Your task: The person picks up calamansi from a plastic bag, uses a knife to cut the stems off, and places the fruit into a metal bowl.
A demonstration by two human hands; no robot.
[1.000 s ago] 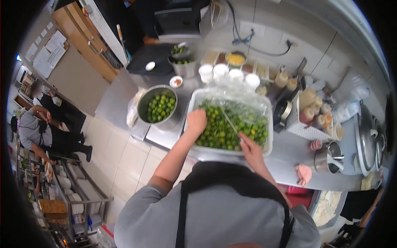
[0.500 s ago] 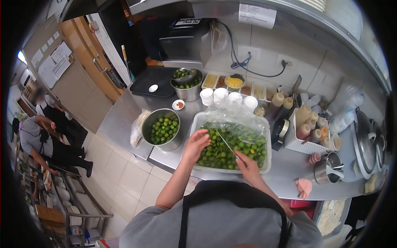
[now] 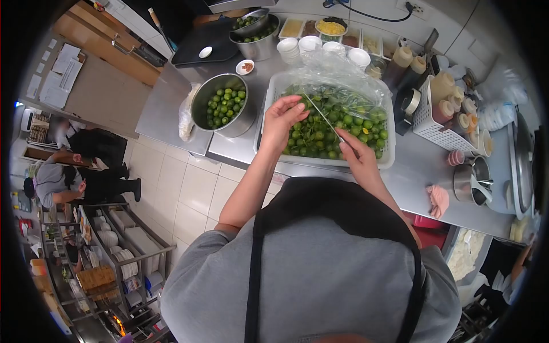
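My right hand (image 3: 359,155) is closed round the handle of a knife (image 3: 323,118), whose thin blade slants up and left towards my left hand. The fingers of my left hand (image 3: 284,119) are pinched together near the blade tip; what they hold is too small to tell. Both hands are over a white plastic crate (image 3: 388,150) of small green citrus fruits (image 3: 320,140), some with leaves and stems. Clear plastic (image 3: 343,77) covers the crate's back part. To the left stands a steel pot (image 3: 235,123) with more green fruits (image 3: 226,106).
Behind are another steel pot (image 3: 257,48), white cups (image 3: 289,48) and a black tray (image 3: 197,46). Sauce bottles in a white basket (image 3: 429,123), a pink cloth (image 3: 438,200) and a steel container (image 3: 466,186) stand right. People are at the far left.
The view has tilted down, so the counter sits higher in it. My left hand's fingers have drawn closer together. The knife remains in my right hand.
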